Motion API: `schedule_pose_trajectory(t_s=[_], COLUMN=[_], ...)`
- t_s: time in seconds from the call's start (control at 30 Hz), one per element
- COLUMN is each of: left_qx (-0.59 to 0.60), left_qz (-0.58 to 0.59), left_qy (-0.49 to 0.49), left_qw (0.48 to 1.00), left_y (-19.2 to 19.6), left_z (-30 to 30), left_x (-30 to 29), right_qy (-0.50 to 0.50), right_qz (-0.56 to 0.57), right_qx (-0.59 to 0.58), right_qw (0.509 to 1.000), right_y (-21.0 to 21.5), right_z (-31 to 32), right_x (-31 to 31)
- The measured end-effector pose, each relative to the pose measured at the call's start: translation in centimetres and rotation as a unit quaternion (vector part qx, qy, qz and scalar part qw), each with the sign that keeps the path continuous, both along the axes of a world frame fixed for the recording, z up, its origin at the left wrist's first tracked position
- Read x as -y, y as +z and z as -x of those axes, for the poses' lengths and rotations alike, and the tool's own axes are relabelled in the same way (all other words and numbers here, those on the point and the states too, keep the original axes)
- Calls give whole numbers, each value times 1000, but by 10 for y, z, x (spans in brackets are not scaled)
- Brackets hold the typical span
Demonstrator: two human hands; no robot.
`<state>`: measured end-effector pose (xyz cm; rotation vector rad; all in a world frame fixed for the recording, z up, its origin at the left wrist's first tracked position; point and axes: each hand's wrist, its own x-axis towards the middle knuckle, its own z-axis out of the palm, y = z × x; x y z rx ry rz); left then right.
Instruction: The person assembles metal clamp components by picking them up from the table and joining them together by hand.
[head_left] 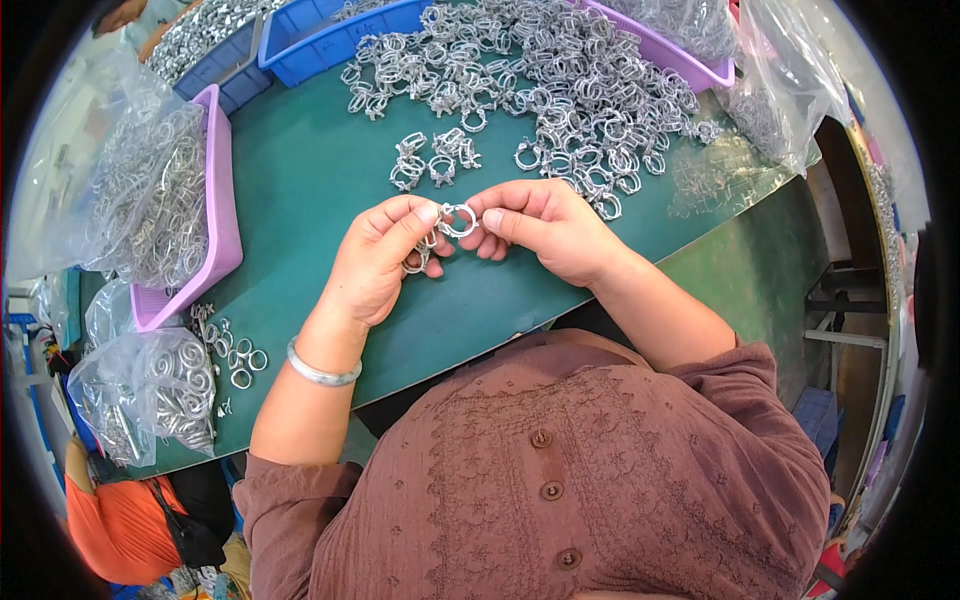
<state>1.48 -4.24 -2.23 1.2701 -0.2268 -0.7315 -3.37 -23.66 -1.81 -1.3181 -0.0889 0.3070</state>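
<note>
My left hand [375,250], with a pale bangle on its wrist, is closed around a few small silvery metal rings [410,267] that show below its fingers. Between both hands, a single metal ring [458,235] with small prongs stands with its opening toward me. The left thumb and forefinger pinch its left side. My right hand [550,228] grips its right edge between thumb and fingertips. Just beyond the hands, a few similar rings [441,170] lie in a small group on the green table [310,190]. A large heap of them [580,85] spreads farther back.
At left stands a purple basket [224,205] with bagged metal parts, beside a clear bag [180,385] and loose rings [241,358]. Blue bins [330,45] and another purple basket [690,68] line the back. A person in orange [125,530] is at lower left.
</note>
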Motion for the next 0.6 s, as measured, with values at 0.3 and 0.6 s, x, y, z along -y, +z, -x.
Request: schedule_pose_trajectory(t_s=[0.3,0.6], left_qx=[9,11], left_qz=[-5,-26], left_qy=[7,9], left_qw=[1000,1000], left_y=[4,4], left_z=[2,2], left_x=[3,2], right_qy=[-10,-40], right_qz=[-10,68], right_qx=[-1,96], right_qw=[1000,992], right_y=[2,-8], right_z=[3,3], right_x=[-4,-4])
